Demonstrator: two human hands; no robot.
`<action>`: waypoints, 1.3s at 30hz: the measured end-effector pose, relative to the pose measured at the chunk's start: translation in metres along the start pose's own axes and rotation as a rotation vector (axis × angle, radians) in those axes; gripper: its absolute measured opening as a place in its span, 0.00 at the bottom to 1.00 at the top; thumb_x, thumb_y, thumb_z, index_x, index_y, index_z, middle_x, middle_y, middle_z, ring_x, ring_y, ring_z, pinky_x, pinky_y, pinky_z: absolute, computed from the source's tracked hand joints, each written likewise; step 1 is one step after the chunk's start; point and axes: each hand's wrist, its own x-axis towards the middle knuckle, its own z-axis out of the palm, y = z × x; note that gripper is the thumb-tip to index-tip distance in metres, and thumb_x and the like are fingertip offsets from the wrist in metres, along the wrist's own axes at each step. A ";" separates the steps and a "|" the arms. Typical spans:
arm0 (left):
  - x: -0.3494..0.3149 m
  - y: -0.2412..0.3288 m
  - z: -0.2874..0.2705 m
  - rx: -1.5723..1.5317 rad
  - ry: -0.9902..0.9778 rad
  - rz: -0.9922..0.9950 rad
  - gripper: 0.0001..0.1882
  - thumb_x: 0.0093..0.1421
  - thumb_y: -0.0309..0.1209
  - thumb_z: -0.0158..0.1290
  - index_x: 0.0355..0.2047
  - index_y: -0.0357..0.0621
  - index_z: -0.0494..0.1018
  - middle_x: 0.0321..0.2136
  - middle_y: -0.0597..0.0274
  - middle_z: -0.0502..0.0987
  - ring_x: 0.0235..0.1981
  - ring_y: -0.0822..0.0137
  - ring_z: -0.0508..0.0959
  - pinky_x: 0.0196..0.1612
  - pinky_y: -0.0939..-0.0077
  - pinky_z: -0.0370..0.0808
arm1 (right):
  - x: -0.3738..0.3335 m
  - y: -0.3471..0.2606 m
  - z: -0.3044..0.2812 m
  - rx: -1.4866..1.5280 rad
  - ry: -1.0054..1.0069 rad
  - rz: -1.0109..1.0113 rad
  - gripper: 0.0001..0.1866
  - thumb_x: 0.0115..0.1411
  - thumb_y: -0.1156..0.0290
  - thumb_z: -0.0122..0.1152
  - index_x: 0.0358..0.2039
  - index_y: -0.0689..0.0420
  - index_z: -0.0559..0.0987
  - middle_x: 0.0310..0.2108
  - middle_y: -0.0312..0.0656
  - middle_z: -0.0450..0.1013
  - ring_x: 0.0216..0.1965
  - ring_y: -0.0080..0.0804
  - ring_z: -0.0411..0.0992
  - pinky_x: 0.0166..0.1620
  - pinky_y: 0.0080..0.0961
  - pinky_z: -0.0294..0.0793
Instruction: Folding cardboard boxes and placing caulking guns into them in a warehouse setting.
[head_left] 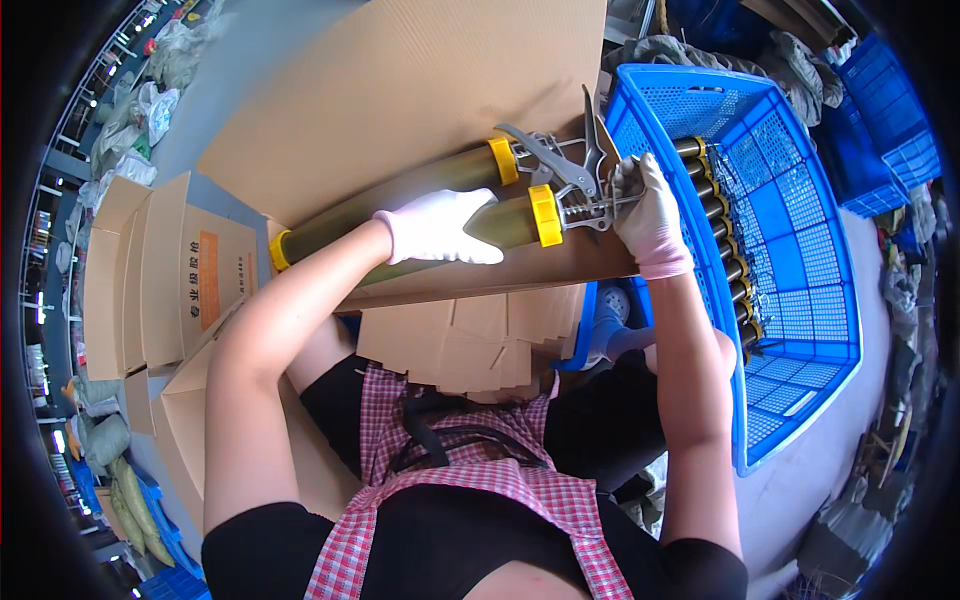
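Two caulking guns with olive-green barrels, yellow end caps and grey metal handles lie side by side in an opened cardboard box. My left hand, in a white glove, is wrapped over the barrel of the nearer caulking gun, a little behind its yellow cap. At that gun's rod end, my gloved right hand is closed around the metal rod and handle end; the fingertips are partly hidden. Just beyond lies the farther caulking gun, its handle overlapping the nearer one's metalwork.
To the right stands a blue plastic crate holding several more caulking guns. The box's tall flap rises behind the guns. Another cardboard box sits at the left. Blue crates and wrapped bundles line the far right.
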 end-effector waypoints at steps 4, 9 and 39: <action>0.008 -0.001 0.003 -0.050 -0.048 -0.016 0.26 0.52 0.39 0.63 0.47 0.45 0.67 0.19 0.68 0.73 0.17 0.77 0.71 0.19 0.81 0.67 | -0.004 -0.002 -0.003 -0.080 -0.002 -0.081 0.09 0.65 0.63 0.56 0.33 0.55 0.74 0.30 0.37 0.75 0.32 0.27 0.73 0.41 0.23 0.75; 0.002 0.005 0.000 0.049 -0.053 -0.020 0.27 0.52 0.41 0.63 0.48 0.44 0.66 0.22 0.64 0.75 0.19 0.75 0.73 0.21 0.80 0.70 | -0.017 -0.003 0.004 -0.350 -0.040 -0.153 0.16 0.67 0.56 0.51 0.32 0.56 0.73 0.30 0.37 0.73 0.32 0.25 0.72 0.38 0.22 0.73; 0.126 -0.037 0.037 0.042 0.204 0.316 0.10 0.61 0.32 0.50 0.38 0.42 0.78 0.35 0.48 0.80 0.35 0.54 0.78 0.41 0.65 0.74 | -0.005 -0.001 0.047 -2.311 -0.294 -0.330 0.42 0.47 0.29 0.58 0.28 0.66 0.78 0.26 0.52 0.77 0.31 0.46 0.79 0.36 0.34 0.78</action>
